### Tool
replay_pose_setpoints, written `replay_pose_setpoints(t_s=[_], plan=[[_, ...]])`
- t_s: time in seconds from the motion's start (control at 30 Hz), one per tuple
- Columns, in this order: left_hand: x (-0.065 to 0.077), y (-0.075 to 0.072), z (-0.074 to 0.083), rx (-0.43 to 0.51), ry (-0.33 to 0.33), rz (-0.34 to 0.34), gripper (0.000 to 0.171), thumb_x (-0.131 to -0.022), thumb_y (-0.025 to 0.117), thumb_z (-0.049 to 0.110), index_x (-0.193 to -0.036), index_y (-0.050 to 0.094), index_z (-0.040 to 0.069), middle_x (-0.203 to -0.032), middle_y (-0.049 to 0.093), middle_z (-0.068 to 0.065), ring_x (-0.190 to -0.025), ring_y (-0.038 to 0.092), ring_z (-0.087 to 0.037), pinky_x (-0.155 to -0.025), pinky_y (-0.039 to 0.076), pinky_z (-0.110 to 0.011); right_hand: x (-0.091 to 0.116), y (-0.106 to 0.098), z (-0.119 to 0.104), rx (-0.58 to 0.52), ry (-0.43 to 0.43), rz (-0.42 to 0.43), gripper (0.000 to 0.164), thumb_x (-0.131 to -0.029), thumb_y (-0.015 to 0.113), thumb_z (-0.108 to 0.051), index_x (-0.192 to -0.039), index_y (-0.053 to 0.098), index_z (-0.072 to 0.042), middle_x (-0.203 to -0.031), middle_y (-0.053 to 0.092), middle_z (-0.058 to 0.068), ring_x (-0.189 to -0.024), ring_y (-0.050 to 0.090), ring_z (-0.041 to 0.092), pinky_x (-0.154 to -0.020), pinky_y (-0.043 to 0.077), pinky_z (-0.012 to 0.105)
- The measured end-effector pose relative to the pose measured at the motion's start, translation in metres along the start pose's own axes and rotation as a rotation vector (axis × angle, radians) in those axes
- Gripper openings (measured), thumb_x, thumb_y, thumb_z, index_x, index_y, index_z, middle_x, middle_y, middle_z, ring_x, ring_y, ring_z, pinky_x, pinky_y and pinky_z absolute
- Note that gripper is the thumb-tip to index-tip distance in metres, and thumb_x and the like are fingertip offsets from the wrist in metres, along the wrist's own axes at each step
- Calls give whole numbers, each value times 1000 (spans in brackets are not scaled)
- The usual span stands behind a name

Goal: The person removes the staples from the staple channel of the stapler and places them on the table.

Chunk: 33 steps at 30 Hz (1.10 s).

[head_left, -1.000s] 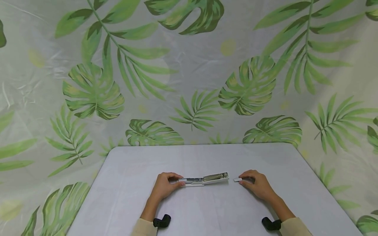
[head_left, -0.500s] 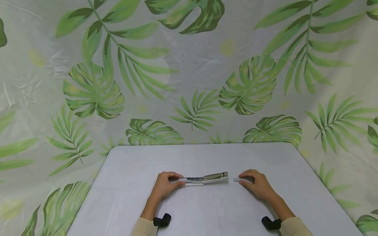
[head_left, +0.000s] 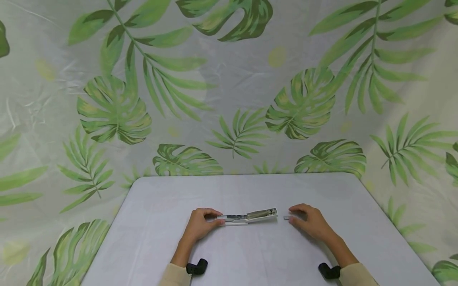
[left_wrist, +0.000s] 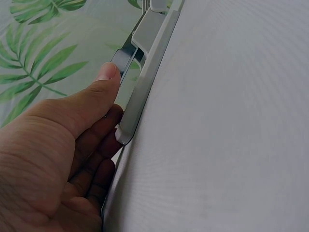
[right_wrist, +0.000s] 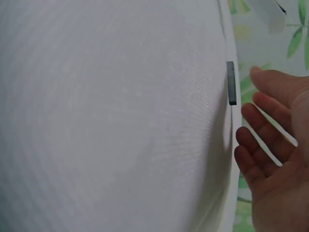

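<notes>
A white stapler (head_left: 237, 224) lies on the table with its cover (head_left: 262, 214) swung back to the right, so the inside shows. My left hand (head_left: 200, 224) holds the stapler's left end. In the left wrist view, the thumb lies on the metal magazine end and curled fingers are by the stapler's base (left_wrist: 145, 92). Right of the cover, a short grey strip of staples (right_wrist: 231, 83) rests on the table. Beside it is my right hand (head_left: 311, 222), its fingers relaxed and spread, with a gap between them and the strip in the right wrist view.
The table (head_left: 179, 194) has a white cloth surface, and its far edge meets a leaf-patterned backdrop (head_left: 236, 79). A black wrist camera (head_left: 196, 267) sits on the left wrist and another wrist camera (head_left: 329, 271) on the right.
My right hand has let go of the strip of staples, its finger and thumb parting slightly. The strip now lies on the table. My left hand and the stapler have stayed put.
</notes>
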<state>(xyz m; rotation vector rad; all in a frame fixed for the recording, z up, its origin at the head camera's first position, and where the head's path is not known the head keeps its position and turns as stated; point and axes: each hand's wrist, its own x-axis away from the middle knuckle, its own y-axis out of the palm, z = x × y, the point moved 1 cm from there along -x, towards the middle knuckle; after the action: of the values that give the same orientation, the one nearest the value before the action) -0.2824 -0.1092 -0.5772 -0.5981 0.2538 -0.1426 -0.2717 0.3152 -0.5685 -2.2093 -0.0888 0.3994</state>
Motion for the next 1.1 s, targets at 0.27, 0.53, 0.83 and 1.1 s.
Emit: replay_pose_setpoints(t_s=[0.27, 0.53, 0.83, 1.1], plan=[[-1, 0, -1, -2, 6, 6, 24, -80, 87, 47, -97, 82, 30, -99, 78, 11, -97, 71, -11, -89, 56, -35, -9, -7, -23, -53, -9, 3, 31, -94, 78, -25, -120, 72, -10, -117, 75, 7, -111, 69, 35, -95, 54, 55], [2, 1, -4, -3, 1, 5, 24, -80, 87, 48, -96, 82, 30, -99, 78, 12, -97, 70, -11, -90, 55, -37, -19, -6, -44, -88, -45, 2, 33, -95, 76, -26, -122, 71, -7, -119, 74, 7, -112, 68, 33, -97, 53, 55], [3, 1, -2, -11, 5, 2, 22, -81, 87, 45, -97, 82, 30, -98, 78, 12, -96, 69, -9, -88, 55, -35, -28, -2, -66, -123, -48, -10, 36, -97, 74, -30, -126, 70, -9, -123, 73, 6, -116, 66, 34, -98, 52, 58], [0, 0, -3, -13, -5, 1, 22, -80, 88, 46, -96, 82, 32, -100, 78, 12, -97, 70, -9, -90, 55, -36, -41, 5, -86, -151, -74, -17, 36, -95, 76, -30, -124, 71, -10, -122, 73, 5, -115, 67, 31, -100, 52, 57]])
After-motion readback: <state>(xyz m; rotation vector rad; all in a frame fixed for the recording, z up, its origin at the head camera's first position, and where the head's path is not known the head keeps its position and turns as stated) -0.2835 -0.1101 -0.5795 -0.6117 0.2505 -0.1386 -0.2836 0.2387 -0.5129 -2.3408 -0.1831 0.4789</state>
